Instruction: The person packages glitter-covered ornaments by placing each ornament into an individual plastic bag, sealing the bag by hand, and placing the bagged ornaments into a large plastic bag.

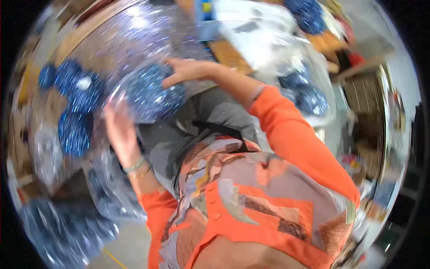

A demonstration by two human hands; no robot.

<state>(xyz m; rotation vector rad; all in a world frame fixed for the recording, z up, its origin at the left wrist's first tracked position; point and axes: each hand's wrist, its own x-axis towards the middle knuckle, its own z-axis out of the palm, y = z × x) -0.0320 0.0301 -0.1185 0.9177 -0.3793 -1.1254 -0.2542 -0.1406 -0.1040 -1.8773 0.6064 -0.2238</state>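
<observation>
A glittering blue tinsel ball point(150, 92) in clear plastic lies above my lap, between my hands. From its right side, my right hand point(186, 72) holds it, with the thumb on the near surface and the fingers along the upper edge. My left hand point(120, 125) is at the lower left edge of the plastic, its fingers stretched out and smeared by motion. Whether the left fingertips touch the plastic is too blurred to tell.
Several dark blue tinsel balls point(85, 92) sit at the left. A clear bag with blue balls point(311, 99) lies at the right, below another blue bundle point(307, 15). Bagged blue material point(67, 233) is at the lower left. Shelves point(365, 94) stand at the far right.
</observation>
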